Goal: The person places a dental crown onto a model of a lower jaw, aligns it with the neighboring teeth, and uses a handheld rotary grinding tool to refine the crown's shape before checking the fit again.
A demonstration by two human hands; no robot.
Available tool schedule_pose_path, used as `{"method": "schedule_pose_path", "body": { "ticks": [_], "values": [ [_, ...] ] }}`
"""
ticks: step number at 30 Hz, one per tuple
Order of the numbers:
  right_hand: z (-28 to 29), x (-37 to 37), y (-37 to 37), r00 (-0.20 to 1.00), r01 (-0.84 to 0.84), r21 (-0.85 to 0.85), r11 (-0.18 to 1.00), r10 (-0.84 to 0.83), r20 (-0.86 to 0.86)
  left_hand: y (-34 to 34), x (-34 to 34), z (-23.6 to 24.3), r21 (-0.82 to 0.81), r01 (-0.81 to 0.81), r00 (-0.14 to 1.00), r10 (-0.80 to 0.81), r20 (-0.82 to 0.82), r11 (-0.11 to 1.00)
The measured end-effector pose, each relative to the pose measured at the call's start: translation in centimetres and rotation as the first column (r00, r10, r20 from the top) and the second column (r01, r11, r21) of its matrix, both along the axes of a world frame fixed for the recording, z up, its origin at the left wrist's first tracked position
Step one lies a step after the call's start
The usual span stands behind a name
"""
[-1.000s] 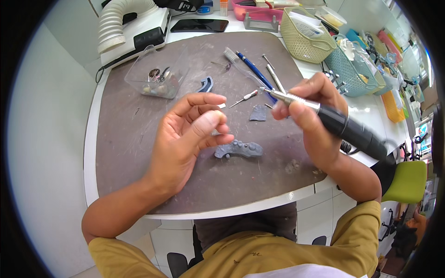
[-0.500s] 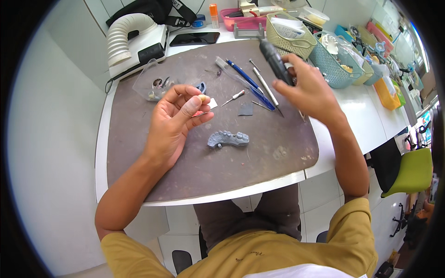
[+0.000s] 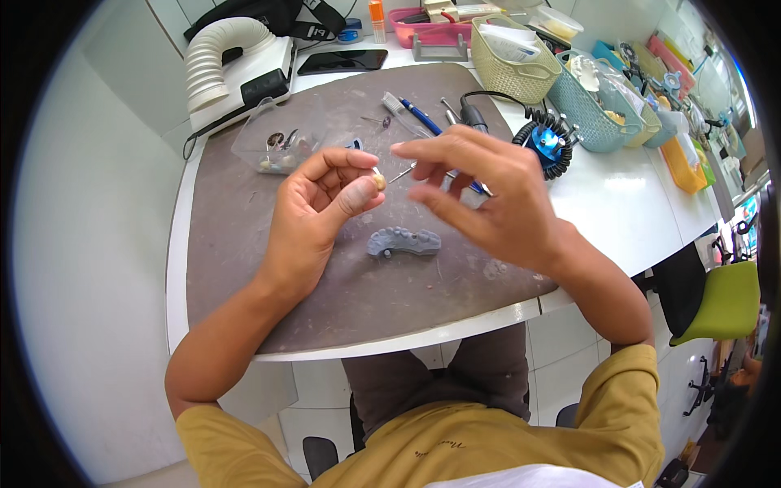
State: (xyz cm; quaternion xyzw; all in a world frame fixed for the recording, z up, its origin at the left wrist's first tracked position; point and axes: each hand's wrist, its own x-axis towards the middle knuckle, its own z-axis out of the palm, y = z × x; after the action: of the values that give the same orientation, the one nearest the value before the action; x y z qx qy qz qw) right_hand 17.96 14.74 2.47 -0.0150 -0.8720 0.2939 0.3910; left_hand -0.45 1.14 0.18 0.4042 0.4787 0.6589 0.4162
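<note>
My left hand [image 3: 313,215] pinches a small yellowish dental crown [image 3: 378,180] between thumb and fingertips above the mat. Close to its right, my right hand [image 3: 496,191] hangs in the air with fingers and thumb apart, holding nothing. Below and between the hands, a grey dental model [image 3: 404,241] of a partial arch lies on the brown mat [image 3: 342,313]. Beyond my right hand rests a dark rotary handpiece [image 3: 473,116] with a coiled black cord [image 3: 533,122], beside a blue round bur holder [image 3: 548,143]. My right hand partly covers the pens and small tools there.
A clear plastic box [image 3: 272,159] with small parts stands left of my left hand. A blue pen [image 3: 419,116] and a brush [image 3: 392,102] lie farther back. Behind are a white hose unit [image 3: 244,89], a black phone [image 3: 342,62], a cream basket [image 3: 517,73] and a blue basket [image 3: 602,134].
My right hand has let go of the dark handpiece, which now lies at the back right, and has come left toward my left hand. The left hand keeps the crown, moved slightly right.
</note>
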Motion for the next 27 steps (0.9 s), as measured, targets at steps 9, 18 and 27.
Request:
{"method": "schedule_pose_path", "body": {
  "ticks": [9,18,27],
  "values": [
    [-0.9,-0.1,-0.8,0.986,-0.108,-0.3,0.948,0.14,0.087,-0.4,0.4,0.3,-0.005,0.053,0.983,-0.053,-0.174,0.999],
    [-1.2,0.8,1.5,0.929,-0.072,-0.886,0.457,0.354,0.108,-1.5,1.8,1.0,-0.009,-0.011,0.297,-0.005,-0.955,1.0],
    [-1.1,1.0,1.2,0.948,-0.069,-0.914,0.4,0.313,0.066,-1.4,1.4,0.7,-0.258,-0.105,0.735,-0.1,-0.67,0.961]
  ]
}}
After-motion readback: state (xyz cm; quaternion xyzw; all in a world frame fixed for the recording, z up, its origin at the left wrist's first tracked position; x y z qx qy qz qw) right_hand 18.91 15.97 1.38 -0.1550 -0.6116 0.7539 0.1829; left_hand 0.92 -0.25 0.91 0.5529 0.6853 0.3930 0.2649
